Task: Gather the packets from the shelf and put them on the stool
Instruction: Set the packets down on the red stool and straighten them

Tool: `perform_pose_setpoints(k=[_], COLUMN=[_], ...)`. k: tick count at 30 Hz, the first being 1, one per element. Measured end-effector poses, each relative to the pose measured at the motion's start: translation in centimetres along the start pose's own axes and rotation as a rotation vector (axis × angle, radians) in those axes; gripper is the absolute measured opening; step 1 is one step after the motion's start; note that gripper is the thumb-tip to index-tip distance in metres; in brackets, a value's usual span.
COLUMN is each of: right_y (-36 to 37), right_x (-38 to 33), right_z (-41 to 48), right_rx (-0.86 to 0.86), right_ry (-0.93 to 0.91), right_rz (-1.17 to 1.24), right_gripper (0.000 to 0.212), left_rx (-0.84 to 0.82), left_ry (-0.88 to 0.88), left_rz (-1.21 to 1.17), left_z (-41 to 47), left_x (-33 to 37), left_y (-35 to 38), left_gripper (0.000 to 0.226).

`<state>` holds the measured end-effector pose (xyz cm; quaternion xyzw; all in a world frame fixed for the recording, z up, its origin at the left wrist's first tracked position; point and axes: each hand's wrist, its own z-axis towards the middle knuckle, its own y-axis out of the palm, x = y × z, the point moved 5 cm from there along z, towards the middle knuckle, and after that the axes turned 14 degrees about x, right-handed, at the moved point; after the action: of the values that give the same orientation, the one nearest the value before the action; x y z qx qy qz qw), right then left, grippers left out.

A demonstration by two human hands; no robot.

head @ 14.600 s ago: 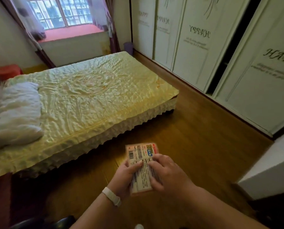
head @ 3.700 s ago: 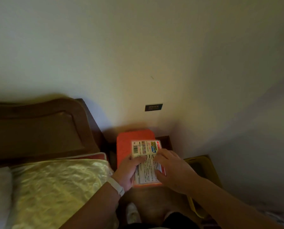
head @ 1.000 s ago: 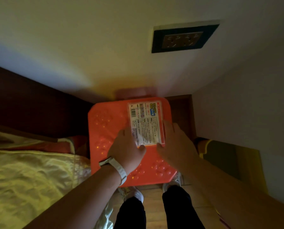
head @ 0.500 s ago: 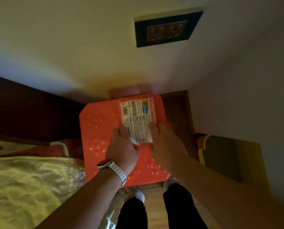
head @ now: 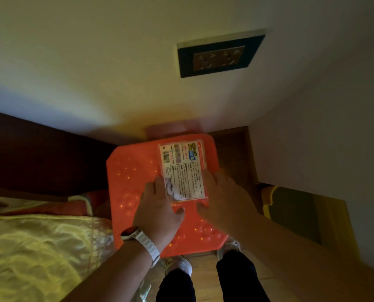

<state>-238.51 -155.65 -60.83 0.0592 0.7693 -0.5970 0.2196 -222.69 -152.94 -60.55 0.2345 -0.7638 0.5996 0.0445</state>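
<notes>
Packets [head: 182,171]: a flat stack with a white printed label and barcode facing up, laid on the far right part of the stool top. How many are in the stack can't be told from this angle.
Stool [head: 133,182]: orange plastic, bumpy top with small holes that glow, tucked into the corner between the bed and the right-hand wall.
Left hand [head: 160,211]: laid palm down on the stool, fingers loosely spread, fingertips resting on the near left edge of the packets. Nothing is pinched.
Right hand [head: 224,198]: also flat and relaxed, fingers pressed lightly along the right edge of the packets, thumb tucked below the near edge. No real grip is seen here either.
Watch [head: 141,240]: white strap, worn on the left wrist.
Bed [head: 40,253]: shiny yellow cover seen at lower left, just beside the stool, with a dark wooden headboard [head: 40,153] behind it.
Wall socket [head: 218,55]: dark frame, mounted on the wall above the stool.
Legs: dark trousers and white shoes [head: 181,265] are seen right below the stool's near edge.
Lighting: pretty dim, so the small print on the label can't be read.
</notes>
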Motion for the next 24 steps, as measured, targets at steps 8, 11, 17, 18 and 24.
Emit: perform_pose_setpoints(k=[8, 11, 17, 18, 24], right_y=[-3.0, -2.6, -1.1, -1.0, -0.3], right_x=[0.1, -0.3, -0.2, -0.2, 0.0], right_z=[5.7, 8.2, 9.8, 9.8, 9.7], right_rx=[0.072, 0.053, 0.019, 0.021, 0.019], right_ry=[0.096, 0.108, 0.143, 0.143, 0.130], right_rz=[0.028, 0.059, 0.037, 0.037, 0.057], right_gripper=[0.041, 0.038, 0.032, 0.032, 0.038], left_rx=[-0.065, -0.112, -0.154, -0.149, -0.129], left_ry=[0.002, 0.028, 0.045, 0.044, 0.014], left_rz=[-0.083, -0.013, 0.005, -0.008, -0.070], left_z=[6.1, 8.8, 10.1, 10.1, 10.0], left_x=[0.4, 0.9, 1.4, 1.5, 1.0], left_y=[-3.3, -2.9, -1.8, -1.7, -1.2], left_gripper=[0.094, 0.092, 0.067, 0.064, 0.062])
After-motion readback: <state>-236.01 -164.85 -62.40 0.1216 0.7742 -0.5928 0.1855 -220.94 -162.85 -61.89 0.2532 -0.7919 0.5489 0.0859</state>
